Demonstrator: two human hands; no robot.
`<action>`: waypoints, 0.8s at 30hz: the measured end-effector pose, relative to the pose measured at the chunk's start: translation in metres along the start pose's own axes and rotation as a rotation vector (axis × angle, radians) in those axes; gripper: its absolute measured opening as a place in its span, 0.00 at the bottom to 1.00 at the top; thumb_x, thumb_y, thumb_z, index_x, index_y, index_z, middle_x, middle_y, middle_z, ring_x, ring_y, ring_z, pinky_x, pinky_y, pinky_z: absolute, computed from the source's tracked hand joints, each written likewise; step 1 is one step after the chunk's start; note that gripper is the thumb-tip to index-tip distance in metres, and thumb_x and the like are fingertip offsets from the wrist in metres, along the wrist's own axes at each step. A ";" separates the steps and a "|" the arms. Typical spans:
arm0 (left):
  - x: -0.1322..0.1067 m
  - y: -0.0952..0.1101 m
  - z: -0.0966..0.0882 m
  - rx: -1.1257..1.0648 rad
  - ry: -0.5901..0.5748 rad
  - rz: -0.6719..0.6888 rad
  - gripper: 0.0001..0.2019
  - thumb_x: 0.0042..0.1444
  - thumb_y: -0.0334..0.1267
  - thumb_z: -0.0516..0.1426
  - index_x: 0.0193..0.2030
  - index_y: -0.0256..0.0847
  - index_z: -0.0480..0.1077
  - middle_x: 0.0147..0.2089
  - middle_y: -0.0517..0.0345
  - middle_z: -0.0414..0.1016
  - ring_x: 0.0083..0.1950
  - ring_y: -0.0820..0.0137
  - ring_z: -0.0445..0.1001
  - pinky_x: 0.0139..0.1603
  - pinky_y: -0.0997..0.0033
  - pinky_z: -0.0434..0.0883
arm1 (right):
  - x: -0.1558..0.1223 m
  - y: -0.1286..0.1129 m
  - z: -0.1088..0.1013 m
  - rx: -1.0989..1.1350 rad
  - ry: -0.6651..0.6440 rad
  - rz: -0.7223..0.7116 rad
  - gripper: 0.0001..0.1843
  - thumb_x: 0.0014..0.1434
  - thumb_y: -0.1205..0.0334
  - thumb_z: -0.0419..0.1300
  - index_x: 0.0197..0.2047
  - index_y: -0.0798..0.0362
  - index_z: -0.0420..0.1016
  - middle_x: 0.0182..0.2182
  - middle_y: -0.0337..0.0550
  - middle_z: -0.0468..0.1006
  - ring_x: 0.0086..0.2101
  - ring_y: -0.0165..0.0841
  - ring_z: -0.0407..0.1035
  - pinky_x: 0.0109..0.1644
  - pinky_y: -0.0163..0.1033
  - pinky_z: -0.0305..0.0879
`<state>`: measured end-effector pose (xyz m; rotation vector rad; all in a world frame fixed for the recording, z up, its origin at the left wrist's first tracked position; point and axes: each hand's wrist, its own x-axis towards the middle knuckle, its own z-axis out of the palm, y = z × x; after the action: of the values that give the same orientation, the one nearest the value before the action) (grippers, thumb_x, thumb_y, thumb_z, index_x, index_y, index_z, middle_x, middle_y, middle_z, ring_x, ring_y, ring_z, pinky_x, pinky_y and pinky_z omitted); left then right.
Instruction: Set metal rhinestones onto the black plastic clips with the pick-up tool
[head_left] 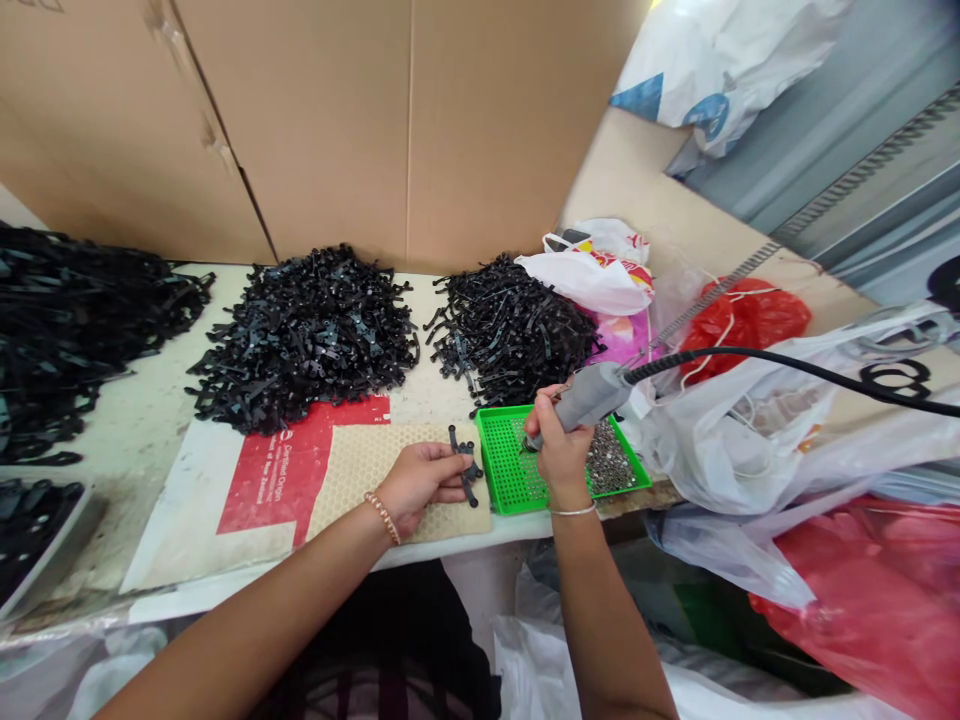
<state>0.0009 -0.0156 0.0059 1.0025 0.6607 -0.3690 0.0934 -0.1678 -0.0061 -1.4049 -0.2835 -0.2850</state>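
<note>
My left hand (421,484) is closed on small black plastic parts (466,467), pinched above a beige textured mat (352,480). My right hand (562,455) wraps round a grey electric screwdriver (591,396) with a black cable running off to the right. The tool's tip points down over a green perforated tray (495,497). Many small metal screws (609,460) lie heaped in the tray's right part. Whether a screw sits on the tip is too small to tell.
Heaps of black plastic parts stand along the back: a left pile (82,320), a middle pile (315,335) and a right pile (517,325). A white bin (71,530) sits at the left edge. Behind rises cardboard (337,130). Plastic bags (720,430) crowd the right.
</note>
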 end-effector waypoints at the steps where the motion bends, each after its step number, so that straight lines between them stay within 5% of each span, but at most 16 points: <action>1: 0.000 0.000 0.000 -0.002 0.002 0.003 0.06 0.51 0.26 0.64 0.27 0.31 0.72 0.30 0.50 0.78 0.26 0.73 0.76 0.25 0.78 0.74 | 0.000 0.000 0.000 -0.003 -0.004 -0.001 0.10 0.56 0.56 0.63 0.35 0.51 0.69 0.17 0.30 0.66 0.17 0.25 0.60 0.20 0.29 0.57; 9: 0.003 -0.005 -0.001 0.004 0.002 0.045 0.08 0.49 0.26 0.66 0.25 0.31 0.71 0.27 0.53 0.76 0.24 0.75 0.73 0.25 0.78 0.74 | 0.002 -0.020 0.007 0.079 0.090 0.020 0.16 0.54 0.54 0.64 0.43 0.52 0.70 0.16 0.28 0.64 0.17 0.25 0.57 0.22 0.30 0.55; 15: 0.004 -0.008 0.000 -0.020 -0.003 0.069 0.09 0.48 0.26 0.67 0.24 0.32 0.70 0.25 0.54 0.75 0.23 0.74 0.73 0.24 0.76 0.74 | -0.001 -0.050 0.042 0.297 0.098 0.070 0.16 0.52 0.52 0.63 0.41 0.50 0.68 0.14 0.25 0.58 0.15 0.24 0.51 0.22 0.31 0.54; 24: 0.008 -0.012 -0.003 -0.029 -0.051 0.109 0.12 0.46 0.29 0.68 0.22 0.32 0.68 0.23 0.55 0.74 0.22 0.74 0.72 0.26 0.74 0.76 | -0.012 -0.042 0.071 0.340 0.050 0.151 0.16 0.51 0.54 0.64 0.40 0.51 0.67 0.14 0.25 0.59 0.15 0.23 0.52 0.22 0.30 0.54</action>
<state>-0.0009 -0.0193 -0.0084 0.9943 0.5614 -0.2882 0.0653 -0.1029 0.0381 -1.0754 -0.1738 -0.1391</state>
